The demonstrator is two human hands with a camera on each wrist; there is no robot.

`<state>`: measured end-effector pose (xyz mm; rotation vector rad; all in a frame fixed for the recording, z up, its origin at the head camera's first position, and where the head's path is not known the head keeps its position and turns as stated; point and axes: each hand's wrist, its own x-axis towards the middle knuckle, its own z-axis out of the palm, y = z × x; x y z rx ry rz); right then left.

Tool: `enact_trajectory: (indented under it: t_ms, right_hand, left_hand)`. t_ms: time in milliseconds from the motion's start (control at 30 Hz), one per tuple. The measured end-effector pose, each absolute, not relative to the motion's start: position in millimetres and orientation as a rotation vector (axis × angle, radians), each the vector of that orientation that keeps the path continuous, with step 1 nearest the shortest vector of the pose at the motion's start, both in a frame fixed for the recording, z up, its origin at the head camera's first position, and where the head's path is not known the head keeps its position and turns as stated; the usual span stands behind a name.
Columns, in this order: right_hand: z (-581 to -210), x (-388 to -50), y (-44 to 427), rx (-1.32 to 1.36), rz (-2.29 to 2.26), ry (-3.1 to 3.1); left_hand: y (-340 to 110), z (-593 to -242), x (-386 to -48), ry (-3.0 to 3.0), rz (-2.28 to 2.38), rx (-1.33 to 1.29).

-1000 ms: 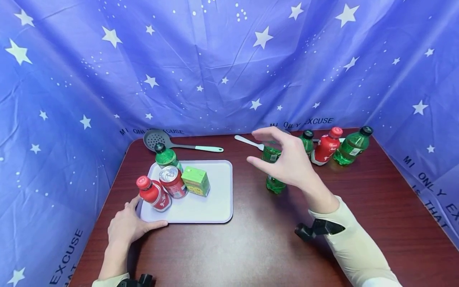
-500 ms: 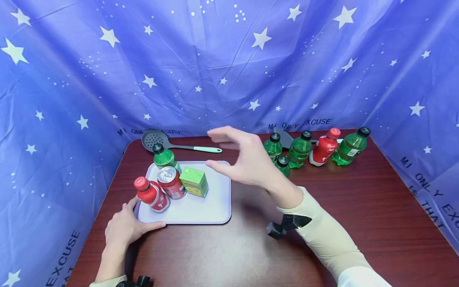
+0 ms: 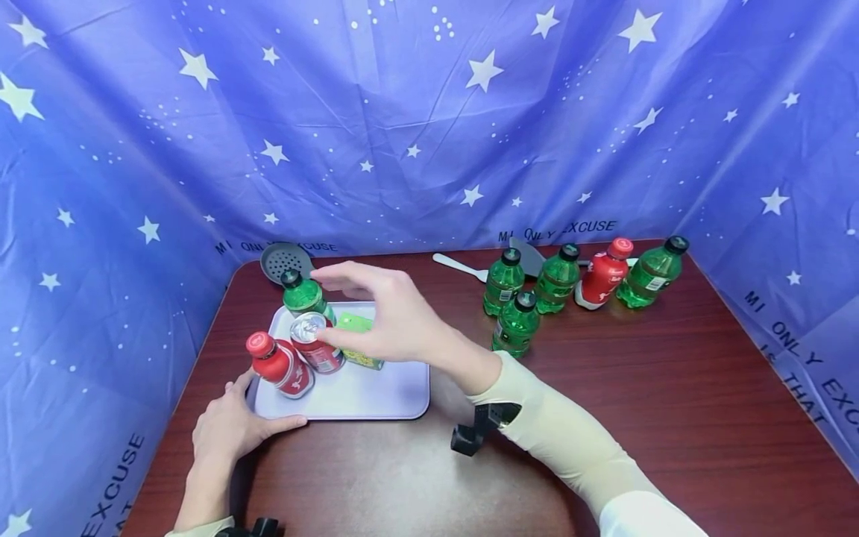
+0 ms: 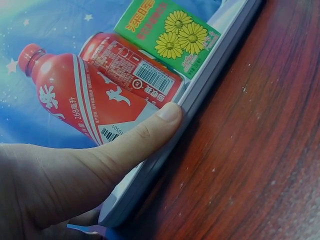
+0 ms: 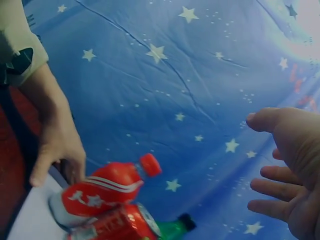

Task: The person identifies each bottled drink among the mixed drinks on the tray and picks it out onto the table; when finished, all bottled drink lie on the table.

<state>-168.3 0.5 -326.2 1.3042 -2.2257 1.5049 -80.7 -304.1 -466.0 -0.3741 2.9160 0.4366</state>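
Note:
My left hand [image 3: 224,429] holds the near-left corner of a white tray [image 3: 396,391], its thumb [image 4: 155,127] along the rim. On the tray stand a red bottle [image 3: 293,373], a red drink can [image 3: 321,354], a green juice box [image 4: 175,32] with yellow flowers and a green bottle [image 3: 309,298]. My right hand [image 3: 399,317] hovers above the juice box and can, thumb and fingers spread apart, nothing held. It partly hides the box in the head view. In the right wrist view, that hand [image 5: 290,175] shows spread fingers.
To the right stand several green bottles [image 3: 515,328] and another red bottle [image 3: 602,282]. Behind them lies a grey spatula [image 3: 526,257]. A white-handled utensil [image 3: 459,265] lies beside them. A grey slotted skimmer [image 3: 285,261] lies behind the tray. A star-printed blue curtain [image 3: 403,112] encloses the table.
My right hand has moved left from the green bottles to above the can and juice box, still holding nothing. The left hand has stayed at the tray corner.

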Motion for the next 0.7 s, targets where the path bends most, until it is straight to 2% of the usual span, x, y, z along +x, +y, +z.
enact_trajectory:
  t_ms: [700]
  right_hand:
    - [-374.9,-164.1,-58.8,1.395,1.364,-2.35]
  left_hand:
    - [-305.7,-467.8,-81.2,2.932,0.409,-0.371]
